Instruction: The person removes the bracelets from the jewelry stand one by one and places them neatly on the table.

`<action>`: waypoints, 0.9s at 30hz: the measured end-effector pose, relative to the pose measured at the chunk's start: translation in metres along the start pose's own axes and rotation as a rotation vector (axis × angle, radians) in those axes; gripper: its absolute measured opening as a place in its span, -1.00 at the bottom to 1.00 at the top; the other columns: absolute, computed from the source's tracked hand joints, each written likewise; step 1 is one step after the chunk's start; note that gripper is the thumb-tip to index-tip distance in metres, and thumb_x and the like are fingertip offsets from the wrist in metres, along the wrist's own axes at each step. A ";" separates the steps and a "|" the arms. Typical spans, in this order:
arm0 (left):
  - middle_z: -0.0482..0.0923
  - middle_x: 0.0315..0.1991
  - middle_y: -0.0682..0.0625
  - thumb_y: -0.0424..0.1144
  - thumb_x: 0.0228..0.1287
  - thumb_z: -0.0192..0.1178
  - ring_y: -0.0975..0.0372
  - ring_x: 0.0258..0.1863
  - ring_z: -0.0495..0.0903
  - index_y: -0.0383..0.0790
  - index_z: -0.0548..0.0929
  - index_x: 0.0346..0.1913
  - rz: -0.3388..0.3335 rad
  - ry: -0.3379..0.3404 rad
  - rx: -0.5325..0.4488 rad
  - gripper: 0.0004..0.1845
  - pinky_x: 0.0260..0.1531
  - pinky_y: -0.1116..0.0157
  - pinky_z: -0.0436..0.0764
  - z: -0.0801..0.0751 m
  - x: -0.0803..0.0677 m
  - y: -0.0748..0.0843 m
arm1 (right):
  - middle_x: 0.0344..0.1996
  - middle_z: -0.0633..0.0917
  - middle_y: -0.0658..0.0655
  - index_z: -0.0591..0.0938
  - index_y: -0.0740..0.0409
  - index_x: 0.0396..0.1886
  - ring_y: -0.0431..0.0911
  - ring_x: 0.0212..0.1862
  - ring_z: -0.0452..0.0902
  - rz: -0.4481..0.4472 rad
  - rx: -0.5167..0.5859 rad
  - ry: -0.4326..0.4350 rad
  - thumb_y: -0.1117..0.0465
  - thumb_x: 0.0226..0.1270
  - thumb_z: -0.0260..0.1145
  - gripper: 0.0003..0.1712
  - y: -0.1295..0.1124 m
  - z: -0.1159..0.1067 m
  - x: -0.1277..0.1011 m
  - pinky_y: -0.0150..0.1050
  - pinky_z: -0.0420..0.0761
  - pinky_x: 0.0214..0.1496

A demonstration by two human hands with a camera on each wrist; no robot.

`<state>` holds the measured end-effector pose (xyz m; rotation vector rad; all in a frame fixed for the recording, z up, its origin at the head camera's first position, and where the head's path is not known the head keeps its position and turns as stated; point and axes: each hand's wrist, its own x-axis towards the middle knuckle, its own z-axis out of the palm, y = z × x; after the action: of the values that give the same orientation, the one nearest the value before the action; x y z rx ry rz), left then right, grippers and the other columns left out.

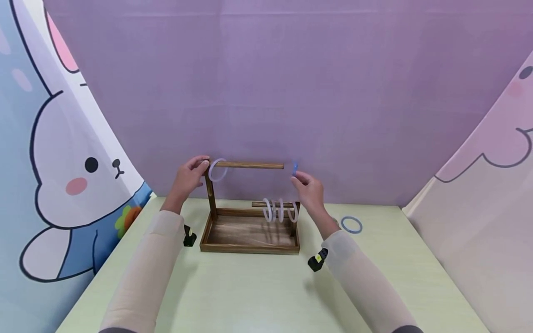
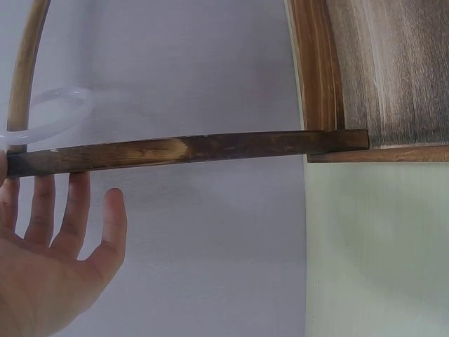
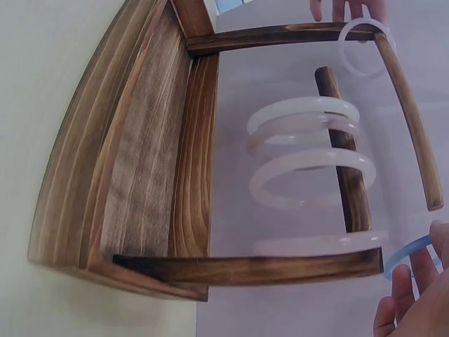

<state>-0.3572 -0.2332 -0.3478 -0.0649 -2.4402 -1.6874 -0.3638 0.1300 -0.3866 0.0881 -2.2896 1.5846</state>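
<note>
A wooden jewellery stand point(image 1: 250, 249) has a tray base and two posts, each with a sideways rod. My left hand point(image 1: 186, 179) grips the top of the tall left post, thumb in front. Around the upper rod point(image 1: 254, 165), close to that hand, hangs a pale lavender bangle point(image 1: 218, 180). My right hand point(image 1: 310, 190) pinches a blue bangle point(image 1: 295, 167) between thumb and fingers, just off the rod's free right end. Several pale bangles point(image 3: 302, 105) hang on the lower rod point(image 3: 351, 189), one of them pinkish point(image 3: 319, 243) beside the short post.
Another blue bangle point(image 1: 351, 231) lies flat on the pale green table point(image 1: 250, 296), right of the stand. A purple cloth point(image 1: 291, 92) hangs behind the stand. Printed cloths with cartoon figures flank both sides. Black devices point(image 1: 189, 237) sit at both wrists.
</note>
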 end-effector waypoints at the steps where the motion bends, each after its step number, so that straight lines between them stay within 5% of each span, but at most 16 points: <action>1: 0.47 0.34 -0.18 0.17 0.55 0.02 -0.08 0.29 0.50 -0.02 0.45 0.43 -0.002 -0.001 -0.004 -0.44 0.19 -0.20 0.58 0.000 0.000 0.000 | -0.16 0.78 0.19 0.76 0.15 0.05 -0.09 -0.19 0.58 0.002 0.001 0.002 0.11 0.38 0.43 -0.67 0.001 -0.001 0.000 -0.35 0.51 -0.24; 15: 0.49 0.30 -0.15 0.19 0.54 0.03 -0.02 0.24 0.52 0.01 0.47 0.42 0.006 0.002 -0.004 -0.44 0.15 -0.14 0.60 0.001 0.001 0.000 | -0.17 0.74 0.14 0.75 0.08 0.09 -0.10 -0.20 0.53 0.063 -0.012 -0.016 0.07 0.40 0.41 -0.66 0.013 -0.016 -0.003 -0.35 0.51 -0.25; 27: 0.48 0.32 -0.15 0.18 0.55 0.01 -0.02 0.25 0.51 0.00 0.45 0.44 -0.007 -0.006 -0.001 -0.44 0.18 -0.13 0.58 0.001 -0.002 0.003 | -0.21 0.77 0.24 0.76 0.18 0.05 -0.17 -0.30 0.51 -0.019 -0.097 0.032 0.13 0.36 0.43 -0.66 0.027 -0.028 -0.003 -0.41 0.47 -0.34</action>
<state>-0.3551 -0.2306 -0.3456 -0.0623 -2.4471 -1.6936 -0.3604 0.1653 -0.4035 0.0600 -2.3297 1.4526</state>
